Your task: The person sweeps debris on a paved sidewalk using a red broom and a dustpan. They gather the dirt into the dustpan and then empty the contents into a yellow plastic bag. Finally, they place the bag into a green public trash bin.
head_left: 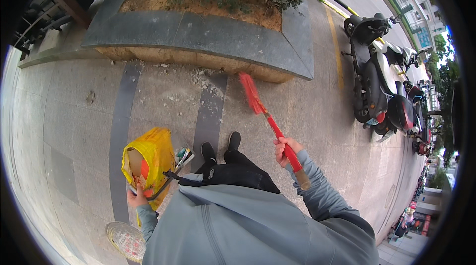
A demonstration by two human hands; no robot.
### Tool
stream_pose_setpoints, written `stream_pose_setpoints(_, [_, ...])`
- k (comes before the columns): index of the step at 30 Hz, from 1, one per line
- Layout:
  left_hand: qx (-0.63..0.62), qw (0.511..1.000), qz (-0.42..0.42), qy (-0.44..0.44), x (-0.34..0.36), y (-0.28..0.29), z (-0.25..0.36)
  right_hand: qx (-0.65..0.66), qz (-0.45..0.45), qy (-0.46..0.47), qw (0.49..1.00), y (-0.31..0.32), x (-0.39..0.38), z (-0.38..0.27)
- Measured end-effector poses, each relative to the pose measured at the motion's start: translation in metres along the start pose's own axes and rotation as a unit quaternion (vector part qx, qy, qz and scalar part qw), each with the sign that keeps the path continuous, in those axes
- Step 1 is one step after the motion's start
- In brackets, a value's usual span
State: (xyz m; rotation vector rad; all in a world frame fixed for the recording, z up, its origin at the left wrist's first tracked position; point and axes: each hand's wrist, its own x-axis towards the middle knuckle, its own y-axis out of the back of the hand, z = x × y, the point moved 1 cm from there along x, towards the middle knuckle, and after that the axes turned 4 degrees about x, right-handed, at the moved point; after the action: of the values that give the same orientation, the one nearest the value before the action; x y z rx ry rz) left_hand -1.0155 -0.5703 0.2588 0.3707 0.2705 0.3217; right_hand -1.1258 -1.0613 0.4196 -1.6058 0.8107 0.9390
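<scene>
My right hand [288,150] is closed round the red handle of a broom [277,131]. The broom slants up and to the left, its red bristles [249,91] near the base of the planter; they look slightly blurred. At the lower left, my left hand [137,196] grips the edge of a yellow plastic bag [166,153]. The bag's mouth gapes, with brown and orange-red contents showing. A dark bar [168,183] runs alongside the bag, and a flat, light-coloured object [184,158] sticks out beside it; I cannot make out what they belong to. Some left fingers are hidden.
Pale rubble [198,84] lies scattered over the paving in front of a stone-edged planter [193,29] with shrubs. Parked scooters [369,81] stand at the right. My shoes [234,141] are between the bag and the broom. A round cover [126,240] lies at lower left.
</scene>
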Motion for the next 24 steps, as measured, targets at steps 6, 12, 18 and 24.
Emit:
stream_pose_setpoints(6, [0.008, 1.0, -0.018, -0.024, -0.001, -0.012, 0.016, -0.08, 0.114, 0.119, 0.983, 0.035, 0.098, 0.015])
stream_pose_setpoints(12, [0.01, 0.998, -0.056, 0.002, 0.017, -0.02, 0.001, -0.008, 0.003, 0.001, 1.0, -0.051, 0.104, 0.073])
stream_pose_setpoints(18, [-0.023, 0.994, -0.102, -0.042, 0.019, -0.07, 0.045, 0.131, -0.217, -0.117, 0.96, -0.056, 0.034, 0.031])
stream_pose_setpoints(24, [0.066, 0.98, -0.166, -0.086, 0.009, -0.11, 0.073, 0.36, -0.329, -0.07, 0.87, 0.056, -0.066, -0.01])
